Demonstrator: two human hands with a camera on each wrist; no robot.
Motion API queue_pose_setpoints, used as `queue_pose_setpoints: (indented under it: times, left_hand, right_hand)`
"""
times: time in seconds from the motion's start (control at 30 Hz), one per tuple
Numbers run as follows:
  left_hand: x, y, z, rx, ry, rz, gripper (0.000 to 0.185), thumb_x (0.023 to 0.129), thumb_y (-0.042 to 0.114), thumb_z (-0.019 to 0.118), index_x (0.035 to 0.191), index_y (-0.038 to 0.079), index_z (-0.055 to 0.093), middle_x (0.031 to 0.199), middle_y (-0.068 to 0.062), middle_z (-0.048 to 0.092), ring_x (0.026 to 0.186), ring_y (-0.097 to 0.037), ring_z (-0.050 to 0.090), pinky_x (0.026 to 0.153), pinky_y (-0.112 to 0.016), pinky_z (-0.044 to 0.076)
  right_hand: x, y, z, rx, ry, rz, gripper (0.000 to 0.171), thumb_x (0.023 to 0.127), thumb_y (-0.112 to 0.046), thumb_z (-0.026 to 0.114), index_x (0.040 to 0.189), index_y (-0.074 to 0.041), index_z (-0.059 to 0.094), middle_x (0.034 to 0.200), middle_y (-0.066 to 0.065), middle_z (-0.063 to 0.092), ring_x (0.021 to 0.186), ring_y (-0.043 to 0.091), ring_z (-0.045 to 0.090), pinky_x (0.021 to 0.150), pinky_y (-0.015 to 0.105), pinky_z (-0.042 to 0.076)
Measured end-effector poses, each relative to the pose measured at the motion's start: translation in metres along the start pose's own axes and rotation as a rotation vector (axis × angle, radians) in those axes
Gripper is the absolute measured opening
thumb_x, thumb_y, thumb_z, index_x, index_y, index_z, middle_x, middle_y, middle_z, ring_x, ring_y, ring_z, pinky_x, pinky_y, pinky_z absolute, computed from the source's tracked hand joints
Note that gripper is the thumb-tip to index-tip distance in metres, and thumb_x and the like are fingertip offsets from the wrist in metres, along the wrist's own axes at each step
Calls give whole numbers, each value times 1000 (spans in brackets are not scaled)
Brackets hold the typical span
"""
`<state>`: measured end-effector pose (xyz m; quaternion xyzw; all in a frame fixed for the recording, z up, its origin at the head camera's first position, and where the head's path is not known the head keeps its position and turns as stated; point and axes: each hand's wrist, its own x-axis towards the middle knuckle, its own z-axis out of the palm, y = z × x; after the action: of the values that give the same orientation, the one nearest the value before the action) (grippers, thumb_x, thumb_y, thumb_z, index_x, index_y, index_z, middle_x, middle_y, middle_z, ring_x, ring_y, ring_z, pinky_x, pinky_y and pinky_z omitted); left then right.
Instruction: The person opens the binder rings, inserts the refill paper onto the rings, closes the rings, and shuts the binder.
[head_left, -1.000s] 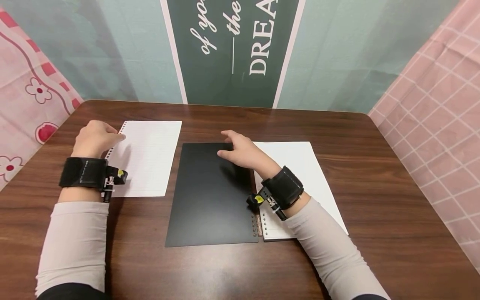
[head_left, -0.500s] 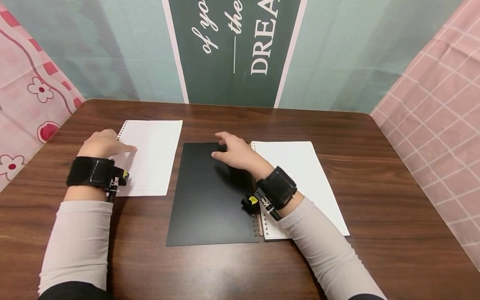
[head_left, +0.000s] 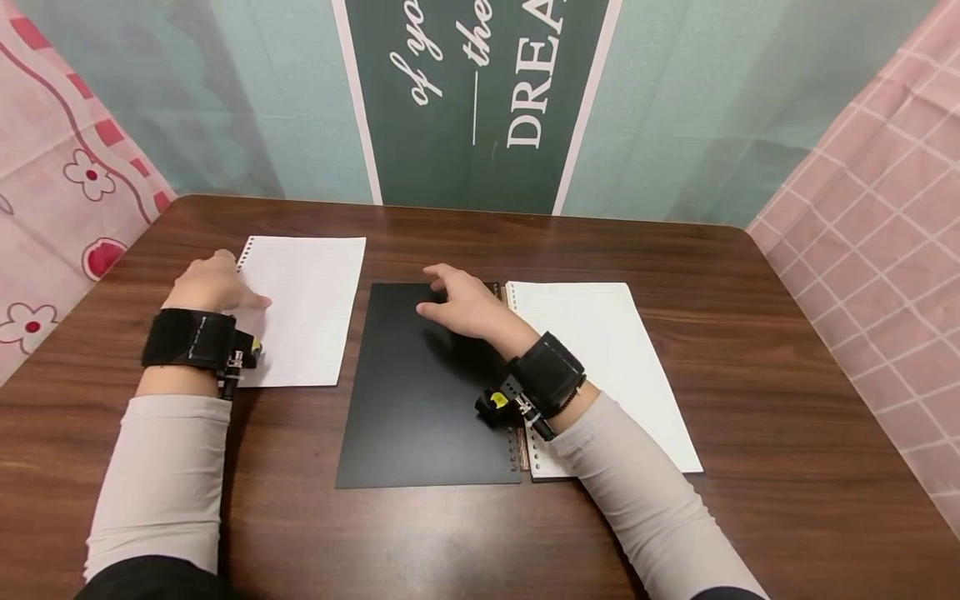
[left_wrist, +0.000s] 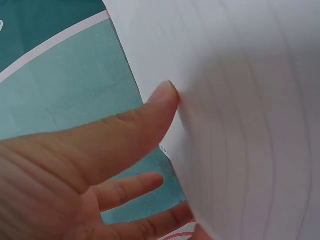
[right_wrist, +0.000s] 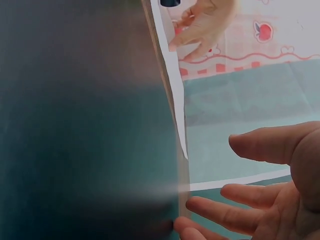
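Note:
My left hand (head_left: 212,285) is at the left edge of a loose lined sheet of paper (head_left: 307,317) with punched holes. Its straight thumb touches the sheet's face in the left wrist view, where the other fingers (left_wrist: 132,189) are spread by the edge, some tips hidden. An opened loose-leaf notebook lies to the right, its black cover (head_left: 420,400) folded out left and its white pages (head_left: 600,333) on the right. Over the cover's upper part is my right hand (head_left: 467,305), fingers spread and relaxed, holding nothing. Whether its fingertips touch the cover is unclear.
A brown wooden table (head_left: 420,542) carries everything. Behind it hangs a green cloth (head_left: 660,100) with white lettering, and pink cloths flank both sides. Black straps with small cameras sit on both wrists.
The left hand has moved right and a little nearer, its thumb now farther over the sheet. The right hand has drifted slightly left above the black cover. Sheet and notebook lie as before.

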<state>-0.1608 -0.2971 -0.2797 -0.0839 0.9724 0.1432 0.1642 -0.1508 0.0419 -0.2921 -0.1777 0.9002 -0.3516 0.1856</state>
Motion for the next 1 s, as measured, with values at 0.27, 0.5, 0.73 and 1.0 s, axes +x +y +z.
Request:
queue_pose_setpoints:
  times: [0.27,0.5,0.73,1.0]
  left_hand:
    - [2,-3,-2,20,-47,24,99,88,35,69,141,-26,11,130,-50,33,119,-63,39,102,-70,35]
    - [2,-7,-4,-23,-99,5,101,89,37,68,143,-26,10,134,-47,30,120,-58,38,103,-70,34]
    - [7,-14,-5,-77,-139,56,89,91,28,64,142,-27,16,140,-47,25,127,-59,31,109,-69,28]
    - [9,-34,-9,-189,-112,95,66,97,20,55,140,-23,31,129,-42,42,102,-46,52,85,-52,49]
  right_hand:
    - [0,-7,5,27,22,33,60,99,-25,60,153,-11,36,145,14,52,135,31,49,108,47,43]
    - [4,-11,8,101,31,40,57,99,-23,60,150,-11,40,142,13,55,134,29,50,108,45,42]
    - [8,-10,12,259,37,74,52,99,-19,60,148,-10,43,135,14,57,127,28,54,103,43,46]
    - [11,-11,13,413,7,104,52,100,-19,58,149,-11,42,136,11,59,117,27,59,89,38,49]
